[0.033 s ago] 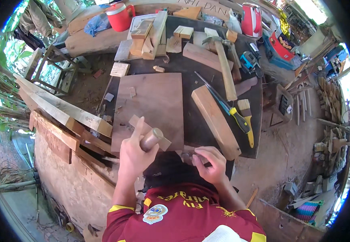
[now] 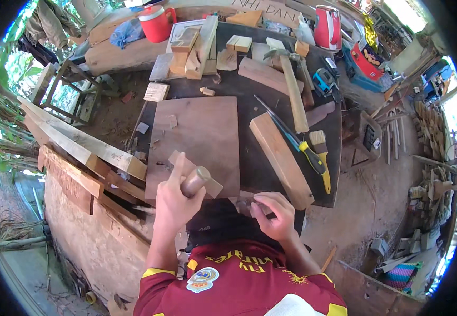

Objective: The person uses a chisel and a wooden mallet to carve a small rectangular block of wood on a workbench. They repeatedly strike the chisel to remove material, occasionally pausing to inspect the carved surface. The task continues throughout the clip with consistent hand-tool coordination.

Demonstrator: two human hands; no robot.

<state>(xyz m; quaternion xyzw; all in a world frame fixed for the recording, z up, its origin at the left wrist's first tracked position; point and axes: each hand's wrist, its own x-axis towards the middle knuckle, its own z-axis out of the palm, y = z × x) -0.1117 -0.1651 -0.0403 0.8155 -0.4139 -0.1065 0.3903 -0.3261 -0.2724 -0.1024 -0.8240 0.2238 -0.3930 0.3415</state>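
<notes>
My left hand (image 2: pixel 175 204) is closed around a wooden piece with a rounded, peg-like end (image 2: pixel 199 176), its index finger stretched forward. A thin flat strip of wood (image 2: pixel 214 188) lies crosswise beneath the fingers, over the near part of a broad brown board (image 2: pixel 197 129). Whether peg and strip are joined, I cannot tell. At the table's near edge, right of the board, my right hand (image 2: pixel 275 213) has its fingers drawn together by a small brownish object (image 2: pixel 243 206), partly hidden and too unclear to name.
Right of the board lie a thick wooden block (image 2: pixel 281 160), a yellow-black handled tool (image 2: pixel 313 158), a paintbrush (image 2: pixel 320 152) and a hammer (image 2: pixel 294 92). Wood offcuts (image 2: pixel 202 50) and a red mug (image 2: pixel 155 23) stand farther back. Long planks (image 2: pixel 86 142) are at left.
</notes>
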